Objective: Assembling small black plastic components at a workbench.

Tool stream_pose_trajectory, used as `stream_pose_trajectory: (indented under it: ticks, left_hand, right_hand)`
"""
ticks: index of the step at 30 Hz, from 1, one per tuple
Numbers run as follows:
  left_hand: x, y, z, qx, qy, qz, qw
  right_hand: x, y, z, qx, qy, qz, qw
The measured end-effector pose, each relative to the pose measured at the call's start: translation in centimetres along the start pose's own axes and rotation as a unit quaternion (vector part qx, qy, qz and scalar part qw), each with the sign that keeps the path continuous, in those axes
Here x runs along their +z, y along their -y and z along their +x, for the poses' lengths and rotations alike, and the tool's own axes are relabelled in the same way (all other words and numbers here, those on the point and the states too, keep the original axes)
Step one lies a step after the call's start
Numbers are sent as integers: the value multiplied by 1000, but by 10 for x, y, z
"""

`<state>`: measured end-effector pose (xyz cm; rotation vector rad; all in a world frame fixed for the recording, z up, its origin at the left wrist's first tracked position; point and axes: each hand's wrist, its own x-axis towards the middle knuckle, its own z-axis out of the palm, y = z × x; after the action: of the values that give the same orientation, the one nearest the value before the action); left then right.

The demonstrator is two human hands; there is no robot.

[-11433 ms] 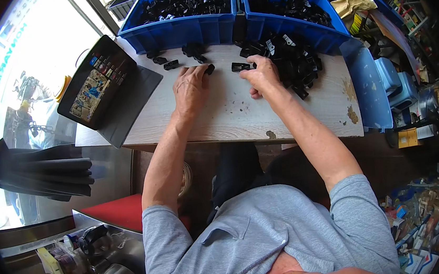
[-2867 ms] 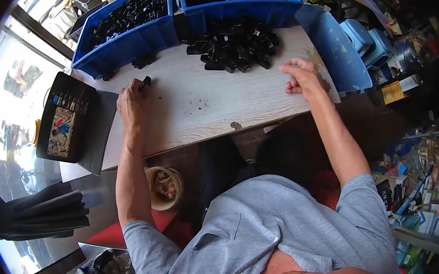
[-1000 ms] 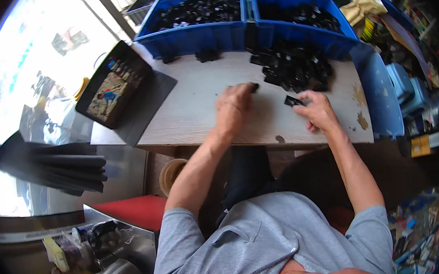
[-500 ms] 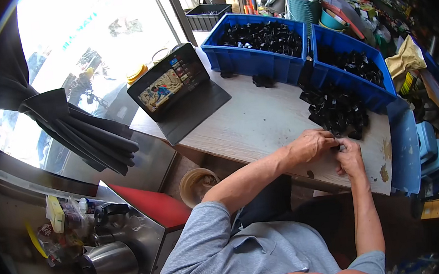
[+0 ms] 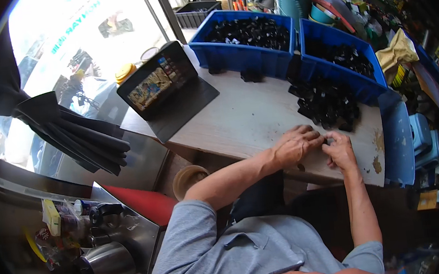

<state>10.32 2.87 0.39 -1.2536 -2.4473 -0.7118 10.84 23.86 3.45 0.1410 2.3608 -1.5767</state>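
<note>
My left hand and my right hand meet above the near edge of the pale wooden table. The fingers of both are bent and closed, with the fingertips almost touching. Something small and dark shows between them, mostly hidden and too small to name. Just beyond my hands lies a loose heap of shiny black parts, apart from my fingers.
Two blue bins of black parts stand along the far edge. A tablet in a dark case leans at the left. A bucket sits below the table; a metal kettle stands lower left.
The whole view has shifted slightly, so the table and bins sit further left. My hands stay together, with the left fingers a little more raised and spread from the right. The tablet's picture differs.
</note>
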Motion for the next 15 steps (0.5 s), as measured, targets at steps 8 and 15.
stream_pose_trajectory:
  ticks: [8, 15]
  left_hand:
    - [9, 7, 3, -36, -63, -12, 997]
    - [-67, 122, -21, -259, -352, 173, 883]
  right_hand:
    - [-2, -3, 10, -17, 10, -13, 1000]
    - [-9, -10, -10, 0, -15, 111, 994]
